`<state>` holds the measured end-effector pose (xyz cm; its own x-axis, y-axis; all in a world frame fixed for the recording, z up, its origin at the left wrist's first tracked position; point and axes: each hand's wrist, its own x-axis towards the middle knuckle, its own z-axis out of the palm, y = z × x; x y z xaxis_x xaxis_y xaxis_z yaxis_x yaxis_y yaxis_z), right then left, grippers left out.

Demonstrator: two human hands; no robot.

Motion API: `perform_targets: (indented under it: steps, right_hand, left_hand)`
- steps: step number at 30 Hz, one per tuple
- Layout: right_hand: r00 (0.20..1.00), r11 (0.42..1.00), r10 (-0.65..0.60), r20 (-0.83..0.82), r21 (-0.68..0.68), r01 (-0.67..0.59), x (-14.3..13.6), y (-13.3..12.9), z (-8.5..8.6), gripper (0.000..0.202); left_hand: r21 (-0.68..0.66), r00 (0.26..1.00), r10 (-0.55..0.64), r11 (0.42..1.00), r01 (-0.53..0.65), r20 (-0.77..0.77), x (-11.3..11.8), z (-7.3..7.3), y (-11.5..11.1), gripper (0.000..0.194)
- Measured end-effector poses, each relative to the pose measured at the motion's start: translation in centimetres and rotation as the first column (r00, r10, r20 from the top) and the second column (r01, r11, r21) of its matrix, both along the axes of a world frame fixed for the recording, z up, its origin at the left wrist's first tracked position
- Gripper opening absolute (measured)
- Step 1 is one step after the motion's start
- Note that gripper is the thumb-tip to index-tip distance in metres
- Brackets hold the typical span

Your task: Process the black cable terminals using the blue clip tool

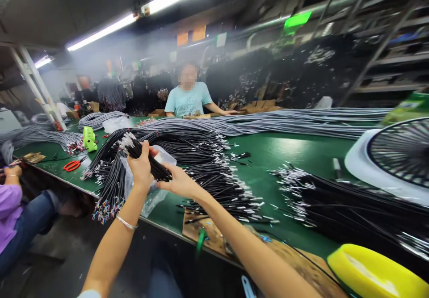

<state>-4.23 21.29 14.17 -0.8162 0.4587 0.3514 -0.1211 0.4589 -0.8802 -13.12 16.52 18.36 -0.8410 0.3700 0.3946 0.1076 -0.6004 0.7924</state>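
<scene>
A bundle of black cables (156, 167) with pale stripped ends is raised over the table's near edge, tilted with those ends up and to the left. My left hand (140, 166) is wrapped round it near the pale ends. Lower on the same bundle, my right hand (177, 181) grips with closed fingers. Behind and under my hands lies a clear plastic bag (166, 156), partly hidden by them. To the left, a heap of black cables (112, 184) hangs toward the edge, its tips multicoloured. More black cables (214, 186) with white tips lie just right of my hands.
Orange-handled scissors (72, 165) and a small green fan (89, 139) stand left. Long grey cables (268, 121) run across the back, where a person (188, 99) sits. Rightward are another black cable pile (335, 199), a large fan (402, 155), a yellow object (375, 271) and a wooden board (284, 258).
</scene>
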Motion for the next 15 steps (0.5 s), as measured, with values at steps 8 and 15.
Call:
perform_targets:
  steps: [8,15]
  right_hand:
    - [0.983,0.995,-0.104,0.153,0.024,0.101,-3.9,-1.0,0.6,0.018]
    - [0.922,0.946,-0.287,0.259,0.230,0.230,-7.2,-0.8,1.0,0.009]
  left_hand:
    - [0.057,0.962,-0.256,0.963,0.262,-0.098,-1.0,1.3,-1.0,0.052]
    - [-0.256,0.929,-0.237,0.953,0.165,-0.285,-4.1,2.4,0.4,0.035]
